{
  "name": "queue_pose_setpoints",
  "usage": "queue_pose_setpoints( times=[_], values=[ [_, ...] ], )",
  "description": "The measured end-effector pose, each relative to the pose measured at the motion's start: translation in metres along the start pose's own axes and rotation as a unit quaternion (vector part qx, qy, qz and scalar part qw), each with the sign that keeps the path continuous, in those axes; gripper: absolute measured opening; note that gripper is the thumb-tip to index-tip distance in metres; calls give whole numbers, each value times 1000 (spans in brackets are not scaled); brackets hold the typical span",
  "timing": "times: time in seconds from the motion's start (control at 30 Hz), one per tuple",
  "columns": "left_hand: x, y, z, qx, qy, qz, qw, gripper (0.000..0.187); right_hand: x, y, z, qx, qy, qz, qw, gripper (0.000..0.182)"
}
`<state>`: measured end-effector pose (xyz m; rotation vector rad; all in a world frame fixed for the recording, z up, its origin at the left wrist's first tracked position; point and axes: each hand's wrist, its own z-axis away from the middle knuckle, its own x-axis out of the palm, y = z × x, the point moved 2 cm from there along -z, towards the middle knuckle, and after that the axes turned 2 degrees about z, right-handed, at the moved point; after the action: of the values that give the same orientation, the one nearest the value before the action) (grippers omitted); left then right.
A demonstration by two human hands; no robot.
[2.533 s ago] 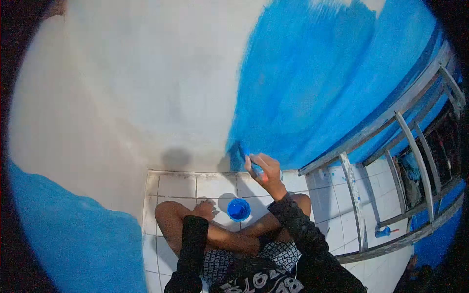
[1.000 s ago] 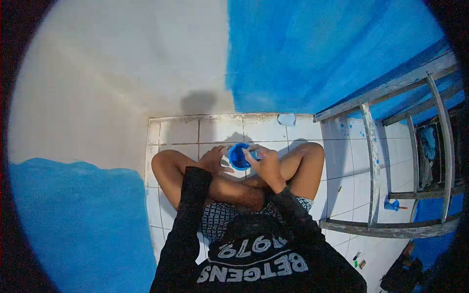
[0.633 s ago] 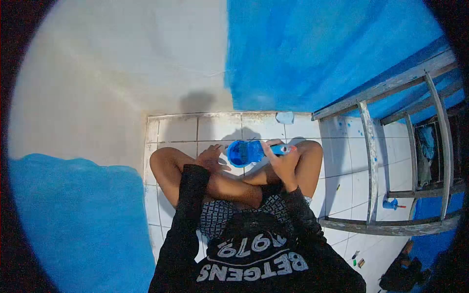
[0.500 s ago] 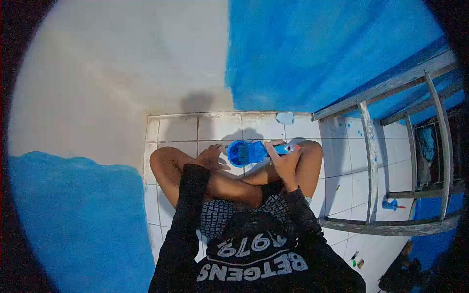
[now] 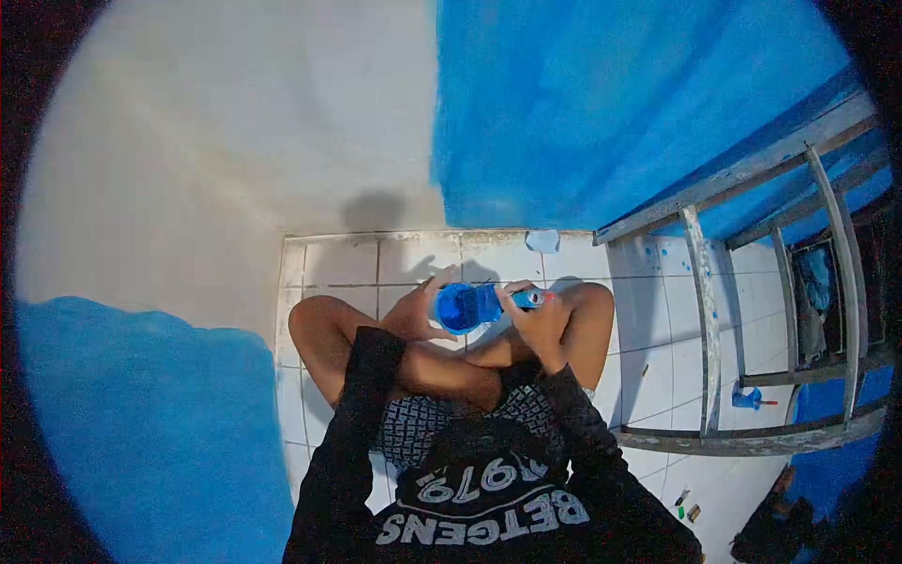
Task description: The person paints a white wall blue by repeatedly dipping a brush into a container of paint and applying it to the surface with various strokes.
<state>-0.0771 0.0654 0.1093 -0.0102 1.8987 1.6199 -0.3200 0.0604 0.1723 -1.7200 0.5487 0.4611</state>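
Observation:
My right hand (image 5: 537, 318) is closed on a paint brush (image 5: 490, 303), its blue bristles over the right rim of a blue paint container (image 5: 457, 308). The brush handle has a red end and points right. My left hand (image 5: 420, 307) curves around the left side of the container, with thumb and fingers on its wall. Blue paint shows inside. The container is in front of my crossed legs, above the white tiles (image 5: 404, 273).
A wooden ladder (image 5: 703, 320) leans on the right. A pale piece (image 5: 542, 242) lies by the wall base. Another blue item (image 5: 748, 398) with a red end sits beyond the ladder. Small objects (image 5: 693, 513) lie lower right. The walls are partly blue (image 5: 564, 113).
My left hand has moved right and taken hold of the container. My right hand and the brush have shifted slightly left and down. The view has tilted slightly.

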Motion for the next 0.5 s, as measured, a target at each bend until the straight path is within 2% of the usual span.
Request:
queue_pose_setpoints(
  times=[0.03,0.1,0.13,0.2,0.27,0.33,0.43,0.5],
  values=[
    [2,-1,-2,24,-3,-6,1000,121,2,2,-1,0,1,1,1000,29],
    [6,-4,-2,47,-8,-10,999,120,8,5,1,-9,-13,-85,996,26],
    [5,-2,-1,18,-27,6,999,120,3,1,1,-8,-13,-83,996,26],
    [6,-1,1,-14,-45,24,999,119,-7,-14,0,-37,-32,41,998,22],
    [7,1,1,13,-7,-34,999,118,-8,-12,-1,-34,-29,10,999,20],
    [6,3,2,6,-5,-25,1000,118,-9,-8,-1,-33,-25,-21,999,18],
    [7,1,2,-16,-12,0,1000,116,-12,-9,-4,-18,-5,33,999,17],
    [8,-3,2,-30,-20,16,999,116,-19,-22,-7,-5,-19,-14,1000,17]
  ],
)
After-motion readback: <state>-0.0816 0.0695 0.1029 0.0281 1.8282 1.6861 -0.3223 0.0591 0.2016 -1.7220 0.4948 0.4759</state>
